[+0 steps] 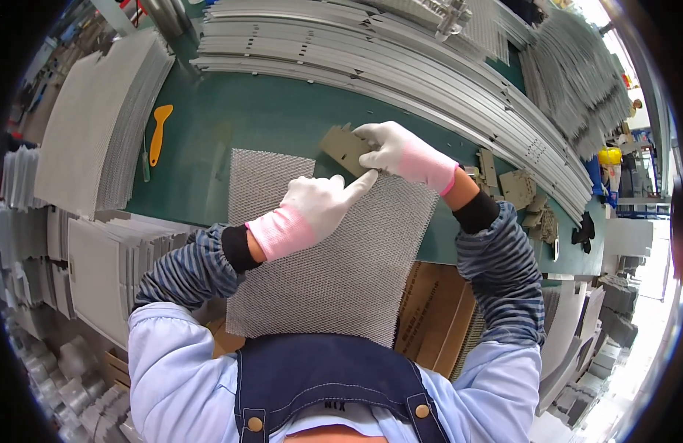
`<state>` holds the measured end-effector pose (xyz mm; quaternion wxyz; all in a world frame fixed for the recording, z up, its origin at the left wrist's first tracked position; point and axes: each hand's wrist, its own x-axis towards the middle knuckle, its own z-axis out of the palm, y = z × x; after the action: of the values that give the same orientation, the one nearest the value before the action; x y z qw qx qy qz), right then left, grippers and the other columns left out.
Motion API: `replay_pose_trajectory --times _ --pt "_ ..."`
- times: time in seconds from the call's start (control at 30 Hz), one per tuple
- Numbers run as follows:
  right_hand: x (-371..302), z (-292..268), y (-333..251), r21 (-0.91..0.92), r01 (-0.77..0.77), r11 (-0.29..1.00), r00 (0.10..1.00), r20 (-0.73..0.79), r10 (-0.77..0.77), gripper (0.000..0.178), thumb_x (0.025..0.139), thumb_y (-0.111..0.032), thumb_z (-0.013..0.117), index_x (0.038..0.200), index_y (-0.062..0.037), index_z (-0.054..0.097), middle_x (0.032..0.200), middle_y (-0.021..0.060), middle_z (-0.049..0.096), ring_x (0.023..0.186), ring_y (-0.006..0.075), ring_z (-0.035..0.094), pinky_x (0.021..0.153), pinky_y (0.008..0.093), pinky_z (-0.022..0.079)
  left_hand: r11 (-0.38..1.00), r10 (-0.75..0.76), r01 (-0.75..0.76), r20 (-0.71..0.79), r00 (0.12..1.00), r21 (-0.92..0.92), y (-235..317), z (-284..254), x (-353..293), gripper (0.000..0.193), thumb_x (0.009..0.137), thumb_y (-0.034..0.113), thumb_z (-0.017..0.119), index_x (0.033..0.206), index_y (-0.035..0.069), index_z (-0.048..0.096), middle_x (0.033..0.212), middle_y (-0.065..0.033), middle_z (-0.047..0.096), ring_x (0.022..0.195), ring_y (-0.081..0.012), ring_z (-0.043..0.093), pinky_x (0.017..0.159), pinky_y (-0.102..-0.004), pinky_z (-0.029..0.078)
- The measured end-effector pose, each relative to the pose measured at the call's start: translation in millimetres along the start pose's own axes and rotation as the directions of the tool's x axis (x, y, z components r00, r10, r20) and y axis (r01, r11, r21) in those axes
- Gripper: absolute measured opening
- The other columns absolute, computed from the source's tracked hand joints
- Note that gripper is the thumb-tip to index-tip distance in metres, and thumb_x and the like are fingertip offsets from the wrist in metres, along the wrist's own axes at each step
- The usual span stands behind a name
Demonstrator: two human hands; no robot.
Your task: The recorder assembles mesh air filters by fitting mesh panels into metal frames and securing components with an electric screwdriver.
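A grey metal mesh sheet [319, 273] lies on the green table and reaches over its near edge toward my body. My right hand [400, 155], in a white and pink glove, grips a flat beige-grey plate [343, 150] with small holes, at the far edge of the mesh. Above the mesh is my gloved left hand [316, 207], its index finger stretched toward the plate's near corner. The other left fingers are loosely bent, with nothing visible in them. Whether the index fingertip touches the plate or only the mesh, I cannot tell.
A yellow scraper [159, 134] lies at left beside a tall stack of mesh sheets [98, 125]. Long metal profiles [297, 55] fill the table's far side. More beige-grey plates [517, 188] are piled at right. An open cardboard box [433, 310] stands below the near edge.
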<state>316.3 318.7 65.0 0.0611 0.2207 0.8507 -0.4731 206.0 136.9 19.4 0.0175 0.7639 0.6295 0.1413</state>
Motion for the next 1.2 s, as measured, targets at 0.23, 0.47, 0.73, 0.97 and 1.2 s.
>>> replay_pose_trajectory --times 0.23,0.47,0.73,0.97,1.2 --pt "4 -1 8 0.287 -0.075 0.955 0.997 0.016 0.073 0.05 0.082 -0.004 0.059 0.13 0.0108 0.05 0.092 0.0113 0.067 0.066 0.0092 0.06 0.058 0.0213 0.052 1.0 -0.005 0.006 0.125 0.992 -0.01 -6 -6 6 0.065 0.083 0.009 0.057 0.145 0.01 0.039 0.072 -0.0085 0.061 0.055 -0.0195 0.063 0.048 -0.0343 0.053" --pt "15 -18 -2 0.096 -0.076 0.992 0.959 0.281 0.046 0.049 0.083 -0.002 0.059 0.131 0.0032 0.054 0.094 0.0111 0.07 0.066 0.0104 0.063 0.06 0.0227 0.056 0.99 0.087 -0.077 0.073 0.994 -0.119 -11 -2 12 0.056 0.084 0.009 0.057 0.139 0.011 0.047 0.071 -0.0081 0.061 0.053 -0.0199 0.062 0.046 -0.0342 0.053" --pt "12 -23 -14 0.04 -0.143 0.989 0.947 0.296 0.125 0.046 0.079 -0.001 0.063 0.125 -0.002 0.061 0.093 0.011 0.071 0.069 0.0116 0.065 0.063 0.0249 0.058 1.0 0.021 -0.02 -0.343 0.939 0.006 -31 -52 7 0.038 0.071 0.011 0.069 0.108 0.01 0.065 0.098 -0.0092 0.065 0.071 -0.0233 0.066 0.057 -0.0307 0.055" --pt "-6 -20 -6 0.076 -0.077 0.994 0.986 0.155 0.064 0.045 0.082 0.001 0.063 0.127 -0.0025 0.061 0.085 0.0038 0.068 0.06 0.0058 0.056 0.056 0.0211 0.049 0.751 -0.081 0.337 0.426 0.901 -0.568 -86 -55 40 0.027 0.076 0.017 0.071 0.092 -0.006 0.07 0.076 -0.0152 0.068 0.068 -0.0203 0.065 0.068 -0.0302 0.051" --pt "-2 -24 -10 0.06 -0.09 0.994 0.973 0.219 0.075 0.047 0.081 0.0 0.061 0.128 -0.006 0.06 0.089 0.0054 0.07 0.063 0.0082 0.059 0.059 0.0227 0.052 0.7 -0.078 0.423 0.527 0.846 -0.576 -85 -64 38 0.029 0.079 0.013 0.068 0.1 -0.007 0.068 0.079 -0.0117 0.068 0.071 -0.0174 0.063 0.072 -0.0277 0.05"
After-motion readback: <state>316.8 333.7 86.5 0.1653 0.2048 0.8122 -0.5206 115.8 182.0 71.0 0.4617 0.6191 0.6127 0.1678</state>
